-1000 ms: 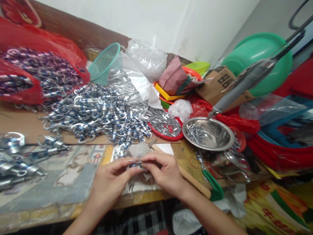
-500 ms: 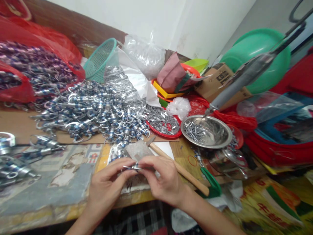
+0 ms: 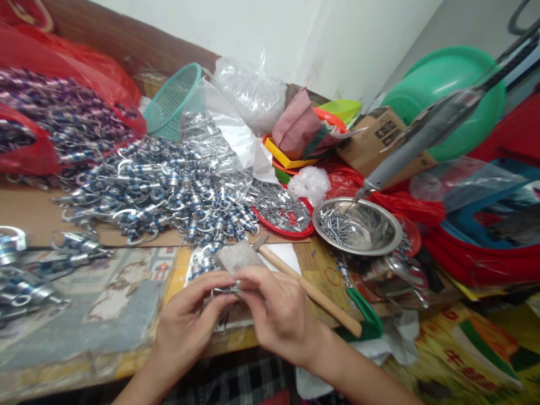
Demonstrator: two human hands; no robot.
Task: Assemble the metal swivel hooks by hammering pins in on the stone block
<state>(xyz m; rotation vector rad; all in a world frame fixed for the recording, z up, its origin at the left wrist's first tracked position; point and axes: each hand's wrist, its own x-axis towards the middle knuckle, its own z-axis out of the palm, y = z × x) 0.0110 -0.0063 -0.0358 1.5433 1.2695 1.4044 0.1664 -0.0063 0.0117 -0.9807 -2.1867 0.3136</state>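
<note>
Both hands meet at the front edge of the workbench, fingertips close together. My left hand (image 3: 192,315) pinches one end of a small silvery metal part (image 3: 224,291), which looks thin and curved. The other end is between the thumb and fingers of my right hand (image 3: 280,306). Fingers cover most of the part, so its exact kind is unclear. Just beyond the hands lies a grey block (image 3: 239,257). A hammer (image 3: 312,292) with a wooden handle rests to the right, partly behind my right hand. A few blue and silver metal fittings (image 3: 205,261) lie behind my left hand.
A large heap of blue-silver fittings (image 3: 147,185) covers the back left, beside purple ones in red plastic (image 3: 101,67). A red tray (image 3: 291,233) of small metal pieces and a steel bowl (image 3: 379,242) of pins stand right of centre. A grey powered driver (image 3: 405,157) hangs above the bowl.
The metal part has turned slightly between my fingertips and now shows a curved outline. Both hands stay in nearly the same place.
</note>
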